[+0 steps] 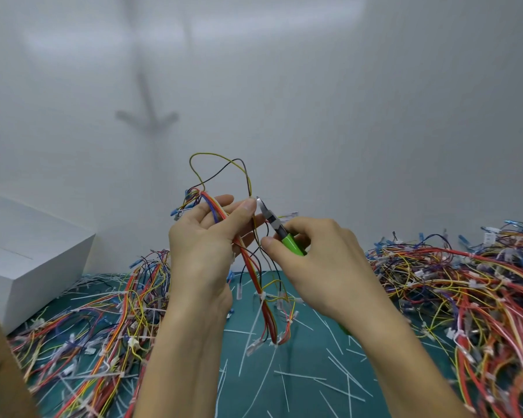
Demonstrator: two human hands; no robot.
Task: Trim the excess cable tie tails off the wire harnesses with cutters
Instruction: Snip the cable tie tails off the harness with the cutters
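Close to the lens, two bare forearms (181, 357), up from the bottom edge. Beneath them, green tabletop (308, 351), littered with cut white tails (299, 376). On it, right heap (465, 285) and left heap (103, 312) of wire harnesses; white box (37, 267) at far left.

Left hand (206, 236): fingers curled round the held harness (254, 276), thumb pinning the bundle, up between the heaps. Long axis near vertical, loops above, lower end hanging to the tabletop.

Right hand (314, 254): fingers wrapped round the green handles of the cutters (277, 226), nose aimed up and left, just beside the left thumb. Blades parted or not: cannot tell.

Untrimmed cable tie (261, 296) lower on the bundle, below both hands, tail trailing down and left. Probably calls for lowering the cutters along the bundle, right hand nearer.
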